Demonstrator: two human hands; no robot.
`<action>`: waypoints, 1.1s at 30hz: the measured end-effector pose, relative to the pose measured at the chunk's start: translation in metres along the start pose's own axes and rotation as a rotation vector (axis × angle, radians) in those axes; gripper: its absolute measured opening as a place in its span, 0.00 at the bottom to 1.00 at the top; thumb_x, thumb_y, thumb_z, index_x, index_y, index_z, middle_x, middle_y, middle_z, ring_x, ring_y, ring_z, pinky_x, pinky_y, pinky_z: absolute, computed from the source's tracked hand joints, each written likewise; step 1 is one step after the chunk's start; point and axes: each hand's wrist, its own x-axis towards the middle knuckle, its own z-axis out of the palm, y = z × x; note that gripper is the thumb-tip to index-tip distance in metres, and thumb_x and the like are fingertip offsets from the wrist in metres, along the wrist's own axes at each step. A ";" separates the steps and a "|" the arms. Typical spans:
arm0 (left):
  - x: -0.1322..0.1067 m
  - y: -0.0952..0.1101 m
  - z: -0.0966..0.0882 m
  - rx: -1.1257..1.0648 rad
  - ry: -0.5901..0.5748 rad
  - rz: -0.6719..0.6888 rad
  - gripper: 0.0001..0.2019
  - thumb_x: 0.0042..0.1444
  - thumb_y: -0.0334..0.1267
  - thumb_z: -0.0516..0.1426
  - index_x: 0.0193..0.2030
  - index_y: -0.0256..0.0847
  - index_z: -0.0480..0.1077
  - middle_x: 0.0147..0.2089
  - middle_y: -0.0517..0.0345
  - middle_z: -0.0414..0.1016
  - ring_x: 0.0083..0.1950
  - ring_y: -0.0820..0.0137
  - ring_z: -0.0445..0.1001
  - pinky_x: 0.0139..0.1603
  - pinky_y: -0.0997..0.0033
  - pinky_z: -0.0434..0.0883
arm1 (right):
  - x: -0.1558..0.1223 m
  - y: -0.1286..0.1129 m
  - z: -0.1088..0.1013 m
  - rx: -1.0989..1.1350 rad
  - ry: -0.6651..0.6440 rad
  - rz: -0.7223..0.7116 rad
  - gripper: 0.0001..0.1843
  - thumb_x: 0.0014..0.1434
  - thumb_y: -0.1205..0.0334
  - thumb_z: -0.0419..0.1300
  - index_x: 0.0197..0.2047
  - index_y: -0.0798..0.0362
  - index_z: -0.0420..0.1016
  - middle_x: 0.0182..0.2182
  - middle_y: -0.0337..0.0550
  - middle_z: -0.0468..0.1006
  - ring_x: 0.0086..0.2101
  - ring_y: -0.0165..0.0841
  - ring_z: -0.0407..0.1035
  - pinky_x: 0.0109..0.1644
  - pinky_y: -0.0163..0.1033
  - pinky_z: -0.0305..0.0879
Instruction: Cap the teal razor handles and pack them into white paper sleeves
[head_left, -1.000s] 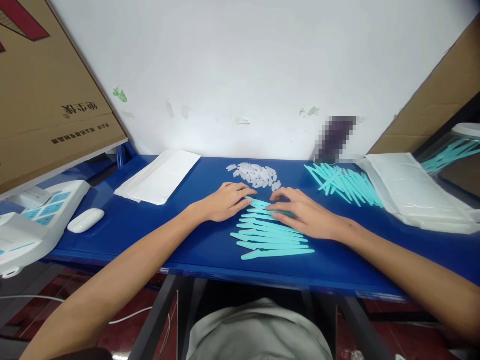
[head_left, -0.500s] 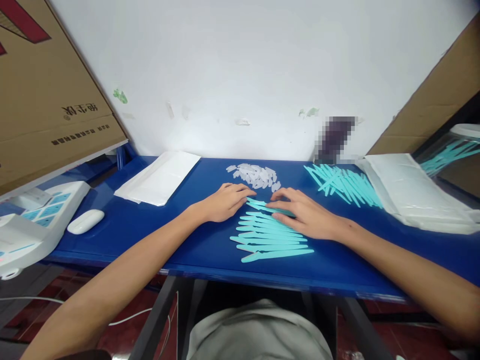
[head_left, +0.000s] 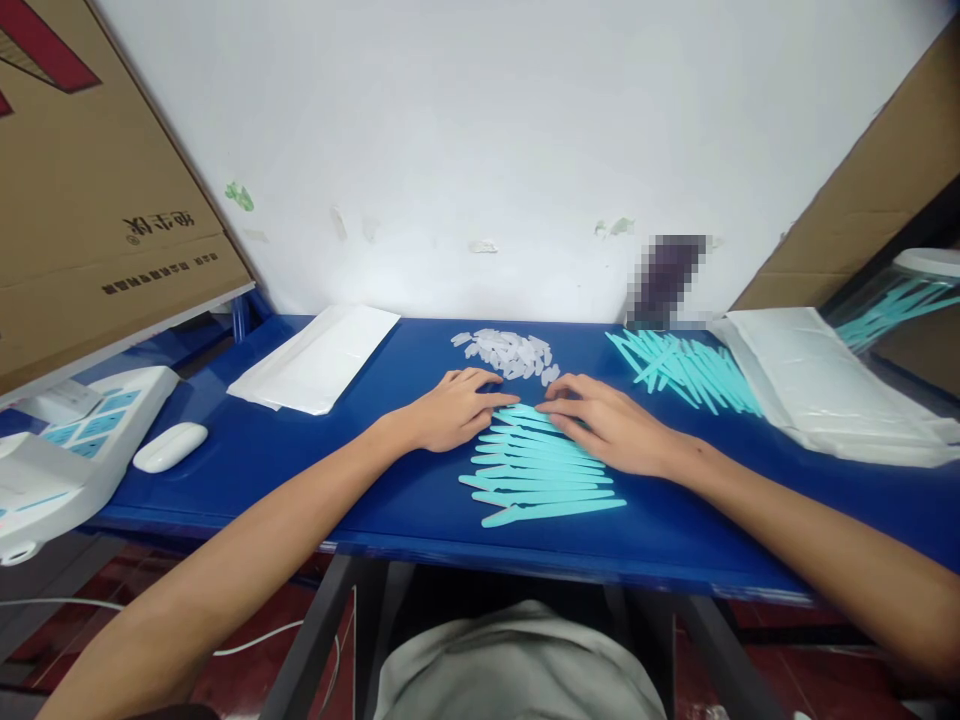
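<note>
A row of turquoise eyebrow razors point(head_left: 544, 482) lies side by side on the blue table point(head_left: 405, 510), their handles to the right. At the row's far end, my left hand point(head_left: 450, 412) rests with fingers stretched out, the index fingertip touching the end of a razor. Across from it, my right hand point(head_left: 619, 428) spreads slightly bent fingers over the handles, fingertips on the farthest razors. Several handle ends are hidden under that hand. Just beyond both hands sits a heap of small translucent white caps point(head_left: 510, 353).
A loose pile of turquoise razors point(head_left: 686, 372) lies at the right, against a white plastic packet point(head_left: 832, 385). Further right stands a clear jar point(head_left: 900, 300) holding more razors. White sheets point(head_left: 319, 358), a white mouse point(head_left: 171, 446) and a white device point(head_left: 127, 430) are left.
The farthest razor, tilted between my hands before, now lies in line with the row. My left fingertips have shifted slightly over its end.
</note>
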 end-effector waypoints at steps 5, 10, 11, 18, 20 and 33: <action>-0.001 0.005 0.001 -0.026 -0.020 -0.018 0.25 0.73 0.46 0.40 0.74 0.54 0.57 0.73 0.46 0.56 0.72 0.50 0.55 0.69 0.40 0.55 | 0.001 0.008 0.005 -0.034 -0.005 0.085 0.24 0.72 0.54 0.45 0.53 0.52 0.80 0.47 0.53 0.76 0.47 0.45 0.72 0.49 0.52 0.70; 0.001 0.006 -0.004 -0.033 0.054 -0.005 0.25 0.73 0.47 0.40 0.73 0.49 0.58 0.70 0.44 0.60 0.68 0.52 0.60 0.66 0.45 0.60 | 0.002 0.016 0.001 0.020 -0.023 0.170 0.19 0.68 0.52 0.50 0.45 0.52 0.80 0.40 0.51 0.78 0.43 0.44 0.72 0.46 0.49 0.68; 0.001 0.005 -0.005 -0.026 0.087 -0.019 0.25 0.73 0.46 0.40 0.72 0.46 0.60 0.69 0.44 0.62 0.66 0.53 0.63 0.65 0.47 0.62 | 0.002 0.016 -0.002 0.050 -0.049 0.184 0.18 0.67 0.52 0.51 0.42 0.52 0.79 0.37 0.49 0.78 0.40 0.43 0.72 0.45 0.48 0.68; 0.003 -0.009 -0.007 -0.032 0.321 -0.217 0.22 0.71 0.44 0.44 0.61 0.41 0.71 0.56 0.49 0.76 0.57 0.57 0.73 0.59 0.54 0.69 | 0.000 0.016 -0.023 0.081 -0.160 0.333 0.15 0.64 0.53 0.50 0.33 0.50 0.73 0.25 0.40 0.75 0.26 0.35 0.67 0.35 0.40 0.59; 0.003 -0.012 -0.007 -0.044 0.302 -0.224 0.21 0.70 0.43 0.45 0.58 0.40 0.72 0.55 0.50 0.78 0.56 0.57 0.74 0.58 0.55 0.70 | -0.001 0.021 -0.028 0.056 -0.135 0.390 0.14 0.63 0.54 0.51 0.33 0.50 0.74 0.26 0.41 0.77 0.27 0.36 0.69 0.35 0.40 0.59; 0.014 -0.008 -0.003 -0.085 0.177 0.002 0.20 0.72 0.38 0.42 0.62 0.42 0.69 0.61 0.50 0.74 0.61 0.60 0.70 0.62 0.56 0.65 | -0.008 0.040 -0.034 -0.106 -0.013 0.318 0.22 0.67 0.45 0.51 0.48 0.53 0.76 0.33 0.47 0.77 0.33 0.40 0.71 0.37 0.42 0.60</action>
